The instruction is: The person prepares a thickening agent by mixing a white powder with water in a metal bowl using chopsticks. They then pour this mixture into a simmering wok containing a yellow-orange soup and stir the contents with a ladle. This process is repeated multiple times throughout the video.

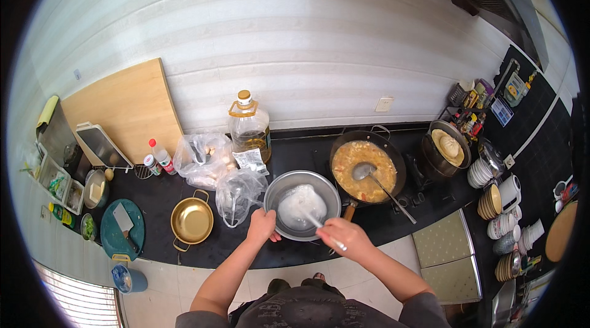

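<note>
A grey metal bowl (272,190) stands on the black counter before me, with a white, pasty mixture (302,203) in it. My left hand (262,226) grips the bowl's rim at its near left. In my right hand (348,238) is a pale-handled stirring utensil (315,220), its lower end in the mixture; the end itself is blurred. To the right, a wok (400,169) holds orange-yellow soup (357,153) with a metal ladle (392,196) resting in it. A clear plastic bag (237,192) lies just left of the bowl.
Left are a golden two-handled pot (191,219), a green cutting board (110,231) with a cleaver (123,219), and an oil jug (251,132) behind the bags. A pot (440,169) with a large bun (448,146) stands beyond the wok. Stacked bowls (491,201) line the right counter.
</note>
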`<state>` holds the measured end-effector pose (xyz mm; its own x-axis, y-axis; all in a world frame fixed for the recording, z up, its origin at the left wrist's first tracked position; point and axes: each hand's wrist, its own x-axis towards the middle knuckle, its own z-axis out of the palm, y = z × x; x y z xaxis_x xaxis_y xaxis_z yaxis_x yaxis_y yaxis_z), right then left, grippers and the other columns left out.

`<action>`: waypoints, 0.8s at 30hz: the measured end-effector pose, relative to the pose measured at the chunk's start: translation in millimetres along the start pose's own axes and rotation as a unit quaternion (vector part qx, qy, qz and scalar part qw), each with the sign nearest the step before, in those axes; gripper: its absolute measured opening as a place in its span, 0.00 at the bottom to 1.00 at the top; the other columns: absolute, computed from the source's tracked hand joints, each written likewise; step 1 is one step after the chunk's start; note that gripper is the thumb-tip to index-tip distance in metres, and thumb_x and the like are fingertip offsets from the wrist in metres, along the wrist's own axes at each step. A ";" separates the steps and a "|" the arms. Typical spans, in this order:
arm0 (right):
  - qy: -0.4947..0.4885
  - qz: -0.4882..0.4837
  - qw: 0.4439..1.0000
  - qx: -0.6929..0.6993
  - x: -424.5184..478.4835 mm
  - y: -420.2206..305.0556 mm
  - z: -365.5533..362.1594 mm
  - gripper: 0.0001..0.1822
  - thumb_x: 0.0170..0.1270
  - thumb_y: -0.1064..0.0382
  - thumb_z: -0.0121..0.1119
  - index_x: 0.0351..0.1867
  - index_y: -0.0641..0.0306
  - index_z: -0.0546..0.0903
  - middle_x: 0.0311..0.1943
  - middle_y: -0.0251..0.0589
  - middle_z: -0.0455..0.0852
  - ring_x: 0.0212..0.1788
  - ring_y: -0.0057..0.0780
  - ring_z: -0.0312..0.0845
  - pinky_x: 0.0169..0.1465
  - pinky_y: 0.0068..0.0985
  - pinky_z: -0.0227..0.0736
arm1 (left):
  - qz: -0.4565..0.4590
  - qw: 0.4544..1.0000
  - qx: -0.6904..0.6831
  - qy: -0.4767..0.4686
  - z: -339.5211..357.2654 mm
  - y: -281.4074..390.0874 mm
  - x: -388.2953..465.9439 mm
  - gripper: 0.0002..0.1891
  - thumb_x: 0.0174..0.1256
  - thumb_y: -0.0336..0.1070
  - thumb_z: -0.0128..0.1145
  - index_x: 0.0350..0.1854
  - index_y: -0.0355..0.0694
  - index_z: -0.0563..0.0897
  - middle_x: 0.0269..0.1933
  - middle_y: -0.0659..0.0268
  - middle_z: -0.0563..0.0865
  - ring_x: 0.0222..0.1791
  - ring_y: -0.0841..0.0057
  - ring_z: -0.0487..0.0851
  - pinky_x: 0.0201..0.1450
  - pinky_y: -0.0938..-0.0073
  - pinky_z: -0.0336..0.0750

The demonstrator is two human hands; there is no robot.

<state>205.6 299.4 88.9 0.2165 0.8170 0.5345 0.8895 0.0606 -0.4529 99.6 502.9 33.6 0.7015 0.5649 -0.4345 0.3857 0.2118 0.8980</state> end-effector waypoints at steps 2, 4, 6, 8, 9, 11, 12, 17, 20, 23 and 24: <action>-0.025 -0.037 0.998 0.037 6.5 -8.1 7.3 0.05 0.51 0.70 0.64 0.30 0.65 0.81 0.30 0.41 0.79 0.28 0.35 0.78 0.29 0.26 0.75 | 0.003 1.000 0.000 -0.001 -1.7 -2.2 -0.3 0.17 0.59 0.33 0.39 0.32 0.17 0.71 0.18 0.47 0.78 0.11 0.63 0.79 0.09 0.70 0.73; -0.001 -0.008 1.000 -0.024 8.3 -1.3 7.7 0.05 0.52 0.70 0.64 0.31 0.65 0.82 0.30 0.40 0.79 0.28 0.35 0.79 0.30 0.26 0.75 | 0.009 1.000 -0.005 0.005 -2.4 -0.3 -3.6 0.17 0.59 0.33 0.39 0.32 0.17 0.71 0.17 0.47 0.78 0.11 0.63 0.79 0.09 0.70 0.73; 0.004 0.035 0.997 -0.073 6.2 4.3 8.7 0.05 0.52 0.70 0.64 0.32 0.65 0.82 0.30 0.40 0.79 0.29 0.34 0.78 0.30 0.26 0.75 | 0.009 1.000 0.000 0.005 -7.6 -8.9 2.3 0.16 0.57 0.33 0.40 0.30 0.18 0.71 0.17 0.46 0.78 0.11 0.61 0.79 0.08 0.69 0.73; -0.028 -0.007 0.999 -0.023 10.2 -6.4 8.1 0.04 0.52 0.70 0.64 0.30 0.65 0.82 0.29 0.40 0.79 0.28 0.35 0.78 0.29 0.26 0.75 | 0.007 1.000 -0.003 0.006 -11.2 -14.7 4.6 0.16 0.56 0.33 0.41 0.29 0.18 0.70 0.17 0.45 0.78 0.11 0.60 0.79 0.08 0.68 0.73; -0.043 -0.025 0.999 0.000 13.3 -12.9 8.6 0.04 0.52 0.70 0.64 0.30 0.65 0.81 0.29 0.41 0.79 0.27 0.35 0.78 0.29 0.27 0.75 | 0.007 1.000 -0.007 0.002 -10.9 -15.4 4.8 0.16 0.56 0.33 0.41 0.29 0.18 0.71 0.17 0.45 0.78 0.11 0.61 0.79 0.08 0.68 0.73; -0.011 -0.017 1.000 -0.004 17.6 -12.9 15.1 0.04 0.52 0.70 0.63 0.30 0.66 0.81 0.28 0.41 0.79 0.27 0.35 0.78 0.29 0.27 0.75 | 0.007 1.000 -0.011 -0.012 -10.9 -15.6 4.5 0.16 0.57 0.33 0.41 0.29 0.18 0.71 0.17 0.46 0.78 0.11 0.61 0.79 0.08 0.68 0.73; 0.004 -0.002 1.000 -0.030 18.6 -6.8 14.6 0.04 0.52 0.70 0.64 0.30 0.66 0.81 0.28 0.40 0.79 0.27 0.35 0.78 0.29 0.27 0.75 | 0.008 1.000 -0.011 -0.020 -12.6 -14.8 4.0 0.17 0.58 0.33 0.41 0.30 0.17 0.70 0.17 0.46 0.78 0.11 0.62 0.79 0.08 0.69 0.73; -0.035 -0.034 0.999 0.010 22.7 -22.8 15.0 0.02 0.54 0.71 0.61 0.29 0.66 0.81 0.29 0.41 0.79 0.26 0.36 0.78 0.28 0.28 0.74 | 0.015 1.000 -0.002 -0.011 -23.0 -22.3 8.6 0.18 0.60 0.34 0.41 0.30 0.16 0.70 0.16 0.46 0.77 0.11 0.62 0.79 0.09 0.68 0.73; -0.003 0.011 0.999 -0.043 21.3 -13.4 19.4 0.03 0.54 0.70 0.62 0.30 0.65 0.81 0.29 0.41 0.79 0.28 0.36 0.78 0.29 0.27 0.75 | 0.010 1.000 -0.001 -0.017 -22.5 -16.1 5.0 0.18 0.60 0.34 0.40 0.30 0.16 0.70 0.17 0.46 0.78 0.10 0.62 0.79 0.09 0.68 0.73; -0.030 0.044 0.997 -0.054 21.5 -14.8 17.8 0.04 0.54 0.70 0.62 0.31 0.65 0.81 0.29 0.41 0.79 0.29 0.36 0.79 0.30 0.27 0.75 | 0.009 1.000 0.008 -0.007 -28.7 -14.7 5.9 0.18 0.61 0.34 0.40 0.30 0.16 0.70 0.17 0.46 0.78 0.10 0.63 0.79 0.09 0.68 0.73; -0.040 0.024 0.999 -0.021 22.8 -21.3 17.5 0.03 0.54 0.70 0.61 0.31 0.65 0.81 0.29 0.41 0.79 0.29 0.36 0.78 0.30 0.27 0.75 | 0.006 1.000 0.012 -0.005 -30.5 -14.7 7.8 0.18 0.61 0.34 0.40 0.30 0.16 0.70 0.17 0.46 0.78 0.10 0.63 0.79 0.09 0.68 0.73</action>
<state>184.6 326.8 98.3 0.2273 0.8620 0.4530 0.8953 -0.0020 -0.4455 81.1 528.4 19.1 0.7119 0.5598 -0.4240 0.3915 0.1849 0.9014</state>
